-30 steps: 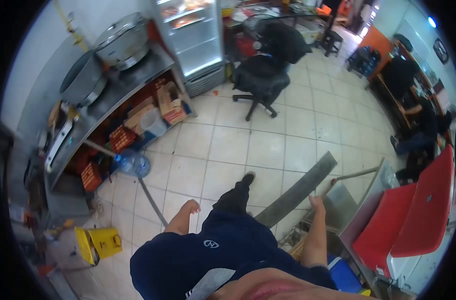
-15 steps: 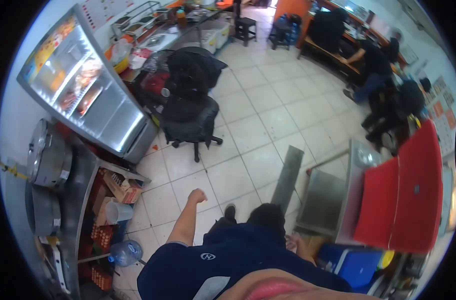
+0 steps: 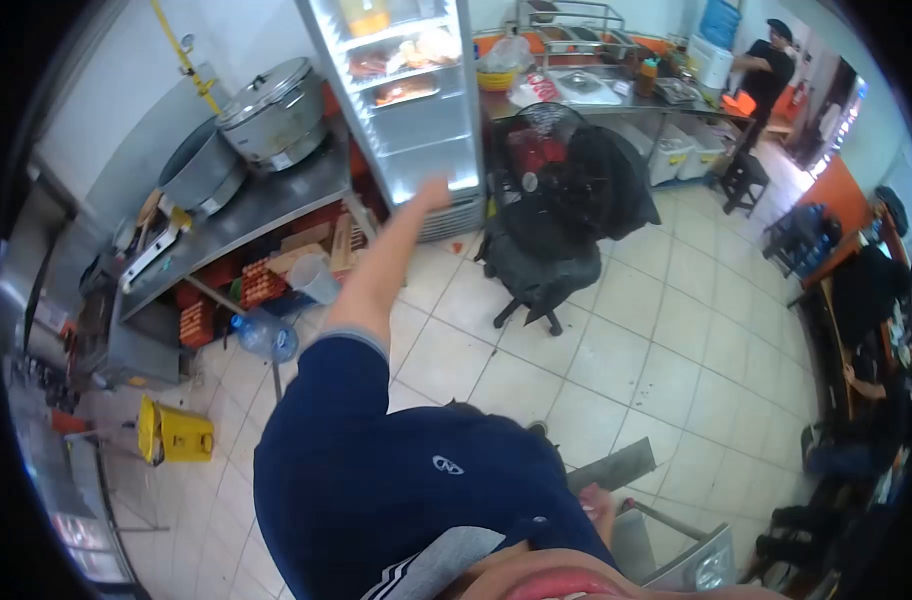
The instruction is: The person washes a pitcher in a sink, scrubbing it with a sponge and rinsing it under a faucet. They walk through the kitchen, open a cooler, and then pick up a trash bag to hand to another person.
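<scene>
My left arm stretches out in front of me, and my left hand (image 3: 436,192) overlaps the lower part of the lit glass-door fridge (image 3: 416,135) in this view. Its fingers are blurred. Packed food sits on the upper fridge shelves. Low by my right side, my right hand (image 3: 598,503) is partly hidden by my body, close to a grey metal panel (image 3: 621,465) and the corner of a metal stand (image 3: 701,562). What it holds, if anything, I cannot tell.
Left of the fridge, a metal counter (image 3: 241,215) bears a large lidded pot (image 3: 276,115) and an open pot (image 3: 201,170). Below are egg trays (image 3: 261,285) and a water jug (image 3: 266,338). A black office chair (image 3: 541,250) stands ahead right. One person (image 3: 771,75) stands at the back.
My view has swung left, bringing the pots, the yellow bin and a person at the back into view. My left hand has risen and reached forward to overlap the fridge.
</scene>
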A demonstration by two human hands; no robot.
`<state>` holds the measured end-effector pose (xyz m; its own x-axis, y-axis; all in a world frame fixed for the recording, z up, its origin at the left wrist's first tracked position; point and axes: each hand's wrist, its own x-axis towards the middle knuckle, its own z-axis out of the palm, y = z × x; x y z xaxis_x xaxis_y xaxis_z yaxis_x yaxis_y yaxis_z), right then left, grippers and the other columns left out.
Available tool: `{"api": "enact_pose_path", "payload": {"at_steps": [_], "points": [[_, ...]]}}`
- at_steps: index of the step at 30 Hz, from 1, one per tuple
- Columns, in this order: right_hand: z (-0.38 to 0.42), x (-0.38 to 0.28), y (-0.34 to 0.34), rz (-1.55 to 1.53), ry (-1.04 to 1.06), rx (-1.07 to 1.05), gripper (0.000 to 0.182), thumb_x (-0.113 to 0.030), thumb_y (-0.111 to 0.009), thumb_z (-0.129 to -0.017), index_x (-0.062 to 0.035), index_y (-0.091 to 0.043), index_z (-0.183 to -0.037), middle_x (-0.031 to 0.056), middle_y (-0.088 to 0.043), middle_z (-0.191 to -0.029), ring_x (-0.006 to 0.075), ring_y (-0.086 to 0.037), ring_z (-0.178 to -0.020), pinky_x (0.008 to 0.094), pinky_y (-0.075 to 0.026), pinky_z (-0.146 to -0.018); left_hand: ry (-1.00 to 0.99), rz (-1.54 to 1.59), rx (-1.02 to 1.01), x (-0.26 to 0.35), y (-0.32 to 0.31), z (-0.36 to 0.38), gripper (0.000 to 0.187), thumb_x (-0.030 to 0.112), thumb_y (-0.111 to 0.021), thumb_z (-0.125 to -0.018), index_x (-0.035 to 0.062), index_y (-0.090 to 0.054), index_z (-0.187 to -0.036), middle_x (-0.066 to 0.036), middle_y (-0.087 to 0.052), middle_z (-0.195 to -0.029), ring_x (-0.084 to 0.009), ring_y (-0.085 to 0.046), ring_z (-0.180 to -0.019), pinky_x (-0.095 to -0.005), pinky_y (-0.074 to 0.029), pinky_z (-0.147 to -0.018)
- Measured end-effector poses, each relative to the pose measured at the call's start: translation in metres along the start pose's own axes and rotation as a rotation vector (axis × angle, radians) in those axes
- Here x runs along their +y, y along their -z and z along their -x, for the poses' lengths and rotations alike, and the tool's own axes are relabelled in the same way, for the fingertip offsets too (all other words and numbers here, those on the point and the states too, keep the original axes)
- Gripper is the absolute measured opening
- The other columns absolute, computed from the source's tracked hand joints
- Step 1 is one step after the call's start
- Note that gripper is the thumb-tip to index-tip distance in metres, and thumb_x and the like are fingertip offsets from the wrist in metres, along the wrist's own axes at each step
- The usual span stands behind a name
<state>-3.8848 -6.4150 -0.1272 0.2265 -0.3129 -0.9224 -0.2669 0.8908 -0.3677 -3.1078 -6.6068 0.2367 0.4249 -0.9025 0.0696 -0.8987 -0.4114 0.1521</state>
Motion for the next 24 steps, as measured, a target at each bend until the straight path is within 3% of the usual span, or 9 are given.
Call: {"api": "enact_pose_path", "payload": {"at_steps": [3,5,8,10,11,13,15,21,24], "points": [[0.014,-0.081,0.038,-0.012,0.159,0.309,0.03,-0.028,-0.048,-0.085,-0.001,-0.054,-0.097,0.0121,-0.058,-0.089,0.0275,-0.059,-0.068,0.0446,-0.048,-0.058,0.258,-0.12,0.169,-0.022,0.162,-0.049,0.049,0.014,-0.048,-0.079,0.0045,-0.037,-0.126,-0.019,-0.05,-0.121,-0.0303,-0.053,-0.104,-0.0435,-0.043,-0.086],[-0.002,-0.109,0.064,-0.235,0.485,0.287,0.028,-0.024,-0.049,-0.081,0.0002,-0.056,-0.093,0.0101,-0.059,-0.076,0.0261,-0.057,-0.056,0.0385,-0.047,-0.053,-0.346,-0.449,0.443,-0.121,0.189,-0.125,0.071,0.006,-0.051,-0.075,0.006,-0.017,-0.137,-0.021,-0.043,-0.127,-0.0339,-0.052,-0.104,-0.0405,-0.044,-0.086],[0.023,-0.139,0.028,-0.437,0.667,0.475,0.027,-0.026,-0.051,-0.078,-0.0003,-0.058,-0.083,0.0092,-0.058,-0.065,0.0239,-0.054,-0.049,0.0351,-0.047,-0.048,-0.035,0.031,0.325,-0.068,0.241,-0.081,0.068,0.005,-0.054,-0.075,0.005,-0.022,-0.135,-0.017,-0.048,-0.122,-0.0281,-0.053,-0.099,-0.0388,-0.045,-0.083],[-0.049,-0.114,0.044,0.383,0.469,0.672,0.022,-0.022,-0.053,-0.076,-0.0015,-0.062,-0.075,0.0126,-0.059,-0.064,0.0221,-0.058,-0.052,0.0349,-0.048,-0.047,0.099,0.092,0.402,-0.034,0.283,-0.091,0.066,0.005,-0.055,-0.075,0.0043,-0.025,-0.134,-0.015,-0.051,-0.118,-0.0242,-0.054,-0.096,-0.0377,-0.046,-0.081],[-0.025,-0.118,0.019,-0.074,0.391,0.484,0.021,-0.02,-0.058,-0.073,-0.002,-0.064,-0.081,0.0122,-0.062,-0.068,0.0254,-0.062,-0.058,0.0361,-0.049,-0.05,0.252,0.084,0.425,-0.024,0.295,-0.088,0.065,0.004,-0.056,-0.075,0.004,-0.026,-0.133,-0.014,-0.052,-0.116,-0.0223,-0.054,-0.094,-0.0371,-0.046,-0.081],[-0.041,-0.109,0.017,0.135,0.155,0.237,0.031,-0.018,-0.057,-0.077,-0.0025,-0.059,-0.104,0.0104,-0.063,-0.094,0.0245,-0.064,-0.074,0.0372,-0.051,-0.059,0.157,-0.05,0.475,-0.121,0.277,-0.14,0.079,-0.002,-0.056,-0.073,0.0036,-0.011,-0.138,-0.016,-0.058,-0.104,-0.0213,-0.059,-0.082,-0.0346,-0.051,-0.068],[0.009,-0.102,-0.004,0.157,0.01,0.127,0.035,-0.018,-0.054,-0.08,-0.0025,-0.055,-0.112,0.0098,-0.061,-0.102,0.0232,-0.063,-0.079,0.0363,-0.052,-0.063,0.603,0.054,0.219,-0.108,0.298,-0.129,0.084,-0.011,-0.04,-0.077,0.0198,0.008,-0.139,-0.019,-0.059,-0.089,-0.0247,-0.058,-0.061,-0.0348,-0.049,-0.047],[-0.017,-0.052,-0.017,0.245,-0.107,0.18,0.036,-0.021,-0.042,-0.088,-0.0028,-0.051,-0.117,0.0091,-0.058,-0.111,0.0217,-0.062,-0.085,0.0368,-0.049,-0.076,0.58,0.014,0.308,-0.063,0.319,-0.082,0.071,-0.004,-0.04,-0.08,0.0084,-0.003,-0.139,-0.018,-0.061,-0.089,-0.0192,-0.06,-0.053,-0.0322,-0.048,-0.043],[-0.041,-0.037,0.003,0.164,-0.098,0.169,0.032,-0.018,-0.047,-0.085,-0.0001,-0.055,-0.111,0.0121,-0.061,-0.103,0.0235,-0.064,-0.08,0.0357,-0.052,-0.068,0.499,0.469,0.415,-0.092,0.273,-0.075,0.042,0.021,-0.046,-0.083,0.0026,-0.037,-0.12,-0.016,-0.061,-0.091,-0.0231,-0.06,-0.068,-0.037,-0.048,-0.059]]}}
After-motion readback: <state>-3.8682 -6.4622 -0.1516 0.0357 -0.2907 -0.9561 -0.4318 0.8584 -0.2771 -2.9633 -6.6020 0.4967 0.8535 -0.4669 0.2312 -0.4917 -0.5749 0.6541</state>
